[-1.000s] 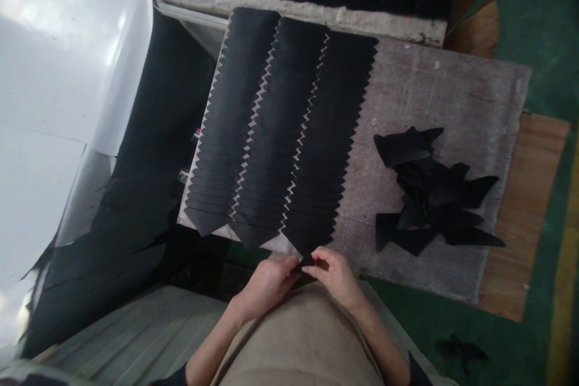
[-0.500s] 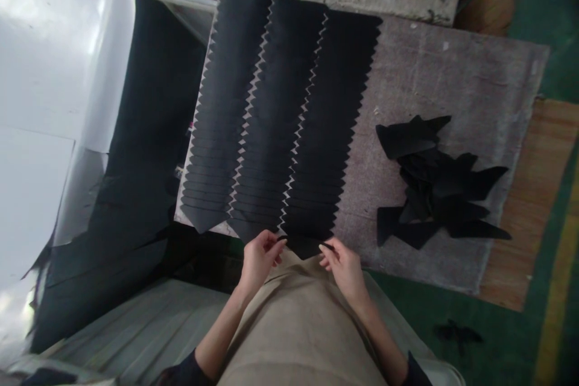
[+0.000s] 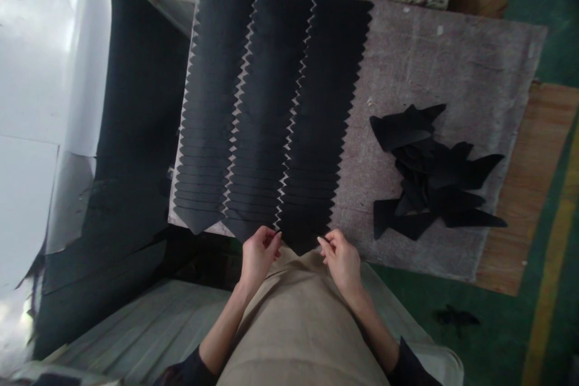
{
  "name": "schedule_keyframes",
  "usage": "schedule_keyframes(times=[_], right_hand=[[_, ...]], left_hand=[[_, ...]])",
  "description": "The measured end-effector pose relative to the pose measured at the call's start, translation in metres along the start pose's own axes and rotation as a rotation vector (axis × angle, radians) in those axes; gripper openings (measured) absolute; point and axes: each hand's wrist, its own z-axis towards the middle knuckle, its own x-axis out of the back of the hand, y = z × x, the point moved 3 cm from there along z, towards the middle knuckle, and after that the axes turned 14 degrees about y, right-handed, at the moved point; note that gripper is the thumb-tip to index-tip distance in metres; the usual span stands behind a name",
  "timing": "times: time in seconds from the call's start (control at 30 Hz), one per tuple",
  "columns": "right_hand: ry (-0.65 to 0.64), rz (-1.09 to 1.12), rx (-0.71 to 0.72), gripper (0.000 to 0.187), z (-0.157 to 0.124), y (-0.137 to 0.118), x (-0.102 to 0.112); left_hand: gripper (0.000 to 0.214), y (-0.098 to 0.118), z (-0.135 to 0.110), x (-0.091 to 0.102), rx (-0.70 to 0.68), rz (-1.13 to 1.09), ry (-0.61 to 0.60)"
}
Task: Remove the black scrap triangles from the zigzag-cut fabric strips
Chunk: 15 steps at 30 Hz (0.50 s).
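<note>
Three rows of overlapping black pointed pieces run away from me, their edges making zigzags: a left row, a middle row and a right row. At the near end of the right row lies a black pointed piece, its tip towards my body. My left hand pinches its left corner between thumb and fingers. On the opposite corner my right hand has a similar pinch. Whether the piece is cloth, leather or another sheet material, I cannot tell.
A grey-brown board bears the rows and a loose heap of black pieces on the right. Plywood sticks out beyond it. White sheets hang at the left. A dark scrap lies on the green floor.
The view has shifted slightly, so the board and rows appear further up and left. The pinched piece, its upper edge arched before, now blends into the near end of the right row.
</note>
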Motion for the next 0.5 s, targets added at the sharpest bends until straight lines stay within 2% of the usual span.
schedule_keyframes(times=[0.37, 0.5], right_hand=[[-0.027, -0.066, -0.029, 0.032, 0.0027, -0.0033, 0.0015], [0.000, -0.115, -0.045, 0.031, 0.0037, -0.0030, 0.0025]], left_hand=[[0.031, -0.0049, 0.0005, -0.0026, -0.012, 0.031, 0.031], [0.032, -0.0040, -0.0018, -0.0046, -0.021, 0.076, 0.036]])
